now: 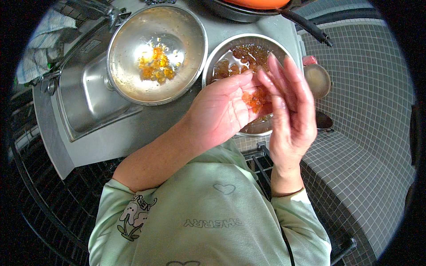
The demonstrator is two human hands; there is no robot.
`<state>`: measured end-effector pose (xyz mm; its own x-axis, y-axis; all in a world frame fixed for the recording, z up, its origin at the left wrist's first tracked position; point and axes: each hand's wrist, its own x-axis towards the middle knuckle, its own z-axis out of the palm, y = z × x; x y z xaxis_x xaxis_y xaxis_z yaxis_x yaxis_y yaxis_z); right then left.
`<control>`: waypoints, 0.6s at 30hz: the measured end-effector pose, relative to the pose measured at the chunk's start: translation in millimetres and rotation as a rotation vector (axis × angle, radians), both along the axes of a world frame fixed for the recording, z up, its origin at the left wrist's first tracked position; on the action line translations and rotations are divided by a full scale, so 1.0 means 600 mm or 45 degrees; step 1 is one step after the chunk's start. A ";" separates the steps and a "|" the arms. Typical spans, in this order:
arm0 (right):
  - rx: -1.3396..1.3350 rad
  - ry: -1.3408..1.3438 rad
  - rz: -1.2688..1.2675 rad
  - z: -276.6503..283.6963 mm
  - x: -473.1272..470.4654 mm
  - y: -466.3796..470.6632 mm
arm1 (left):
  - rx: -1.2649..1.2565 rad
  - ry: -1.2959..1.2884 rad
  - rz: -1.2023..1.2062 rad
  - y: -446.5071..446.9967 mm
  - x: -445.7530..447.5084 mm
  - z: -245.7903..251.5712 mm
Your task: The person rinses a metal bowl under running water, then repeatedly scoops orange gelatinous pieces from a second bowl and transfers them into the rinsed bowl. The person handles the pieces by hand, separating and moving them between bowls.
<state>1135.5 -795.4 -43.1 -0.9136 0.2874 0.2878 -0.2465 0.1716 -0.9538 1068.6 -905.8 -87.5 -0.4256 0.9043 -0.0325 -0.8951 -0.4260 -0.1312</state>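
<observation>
My left hand is palm up and cupped over a metal bowl. A small clump of wet orange-amber jelly-like pieces rests on its fingers. Close beside it is my right hand, its fingers extended and slightly apart, with nothing visible held in it. Whether its fingertips touch the clump cannot be told. Below both hands, the bowl holds liquid with many brownish-amber lumps, partly hidden by my fingers. To the left, a wider metal bowl contains glossy yellow-amber pieces at its bottom.
The wider bowl overlaps a stainless steel sink set into the grey counter. Folded cloths lie at far left. A black pan holding something orange stands at the back. Small-tiled surfaces and a round pan are at right.
</observation>
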 end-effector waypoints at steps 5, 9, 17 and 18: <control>-0.385 -0.116 -0.018 0.009 0.001 -0.002 | -0.332 0.065 -0.036 -0.007 -0.002 0.007; -0.950 -0.080 -0.063 0.004 -0.003 0.028 | -0.417 -0.007 -0.047 -0.012 -0.009 0.022; 1.003 -0.806 -0.249 -0.071 0.004 0.113 | -0.343 0.101 0.053 -0.060 -0.034 0.042; 1.086 -0.763 -0.178 -0.076 0.013 0.120 | -0.379 0.178 0.099 -0.070 -0.039 0.041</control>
